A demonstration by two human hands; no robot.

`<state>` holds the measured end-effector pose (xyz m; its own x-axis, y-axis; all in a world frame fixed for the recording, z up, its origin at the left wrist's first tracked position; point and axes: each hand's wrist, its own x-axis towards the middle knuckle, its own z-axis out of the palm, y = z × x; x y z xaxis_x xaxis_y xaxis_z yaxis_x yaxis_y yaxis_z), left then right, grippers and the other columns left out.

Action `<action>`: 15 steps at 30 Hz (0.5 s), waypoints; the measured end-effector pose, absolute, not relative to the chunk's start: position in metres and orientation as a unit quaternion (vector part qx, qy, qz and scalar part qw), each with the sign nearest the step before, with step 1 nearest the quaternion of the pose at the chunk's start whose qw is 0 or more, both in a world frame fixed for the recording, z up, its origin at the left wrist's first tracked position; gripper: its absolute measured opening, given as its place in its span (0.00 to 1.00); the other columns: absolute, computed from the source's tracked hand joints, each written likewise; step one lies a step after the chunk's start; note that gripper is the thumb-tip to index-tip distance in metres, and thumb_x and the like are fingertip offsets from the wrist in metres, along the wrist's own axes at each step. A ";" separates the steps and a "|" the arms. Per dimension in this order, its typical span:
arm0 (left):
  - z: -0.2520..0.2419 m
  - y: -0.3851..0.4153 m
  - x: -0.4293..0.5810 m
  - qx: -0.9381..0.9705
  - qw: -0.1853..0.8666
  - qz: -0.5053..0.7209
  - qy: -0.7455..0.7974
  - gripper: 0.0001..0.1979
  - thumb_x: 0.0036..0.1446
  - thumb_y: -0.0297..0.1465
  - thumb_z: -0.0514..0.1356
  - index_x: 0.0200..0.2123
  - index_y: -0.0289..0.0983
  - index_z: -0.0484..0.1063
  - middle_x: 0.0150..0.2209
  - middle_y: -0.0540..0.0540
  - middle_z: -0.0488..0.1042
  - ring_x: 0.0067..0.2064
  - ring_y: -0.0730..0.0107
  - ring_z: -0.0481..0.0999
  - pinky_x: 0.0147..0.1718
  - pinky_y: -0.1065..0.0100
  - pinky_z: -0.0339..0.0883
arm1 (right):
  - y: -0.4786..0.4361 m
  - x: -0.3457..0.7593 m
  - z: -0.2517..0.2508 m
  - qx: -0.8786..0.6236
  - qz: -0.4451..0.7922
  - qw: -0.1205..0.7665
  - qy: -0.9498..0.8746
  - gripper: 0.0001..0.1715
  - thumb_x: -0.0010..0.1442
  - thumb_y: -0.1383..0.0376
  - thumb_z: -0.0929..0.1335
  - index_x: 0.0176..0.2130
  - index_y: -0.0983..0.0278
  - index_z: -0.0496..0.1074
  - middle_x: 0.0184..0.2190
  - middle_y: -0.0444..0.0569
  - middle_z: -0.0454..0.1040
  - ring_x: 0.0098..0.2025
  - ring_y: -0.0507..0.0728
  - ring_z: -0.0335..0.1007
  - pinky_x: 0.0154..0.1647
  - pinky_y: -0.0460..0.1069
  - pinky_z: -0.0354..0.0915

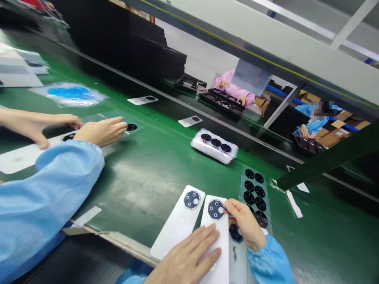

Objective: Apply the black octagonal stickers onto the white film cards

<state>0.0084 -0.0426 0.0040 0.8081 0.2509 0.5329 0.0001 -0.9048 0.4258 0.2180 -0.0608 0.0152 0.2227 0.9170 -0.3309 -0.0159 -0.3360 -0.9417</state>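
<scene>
A white phone back panel (220, 254) with a dark octagonal camera disc (215, 209) near its top lies in front of me. My left hand (189, 254) rests flat on the panel, fingers stretched out. My right hand (247, 225) pinches at the panel's right edge beside the disc; whatever is between the fingertips is too small to make out. To the left, a second white panel (176, 228) carries a similar disc. Partly beneath my right hand, another dark disc (236, 233) shows. Behind that hand is a clear sheet (255, 193) bearing rows of black discs.
At left, a co-worker's hands (99, 132) work over another white panel (17, 159). A plastic-wrapped stack (211, 152) stands beyond my panels. Single panels lie along the dark belt (237, 128). A slanted green post (325, 157) rises at right. More people sit across the line.
</scene>
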 end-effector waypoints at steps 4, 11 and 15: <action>0.005 -0.037 0.005 0.802 0.353 0.426 0.224 0.26 0.58 0.40 0.57 0.59 0.45 0.59 0.57 0.41 0.67 0.59 0.52 0.64 0.56 0.54 0.59 | -0.064 0.207 0.027 -0.623 0.476 0.501 -0.368 0.28 0.52 0.43 0.68 0.24 0.64 0.60 0.23 0.40 0.59 0.23 0.47 0.54 0.21 0.42 0.55; 0.005 -0.020 0.023 0.513 0.744 0.328 0.275 0.27 0.53 0.41 0.61 0.55 0.39 0.64 0.49 0.41 0.72 0.49 0.58 0.72 0.48 0.61 0.66 | -0.066 0.190 0.036 -0.586 0.470 0.530 -0.393 0.26 0.54 0.46 0.68 0.24 0.64 0.61 0.23 0.40 0.59 0.25 0.49 0.55 0.23 0.43 0.56; 0.004 -0.022 0.030 0.457 0.783 0.327 0.268 0.29 0.51 0.40 0.62 0.55 0.38 0.64 0.54 0.40 0.69 0.52 0.55 0.70 0.51 0.59 0.63 | -0.064 0.187 0.035 -0.599 0.476 0.530 -0.365 0.27 0.50 0.44 0.69 0.23 0.65 0.63 0.22 0.41 0.61 0.23 0.49 0.56 0.22 0.43 0.57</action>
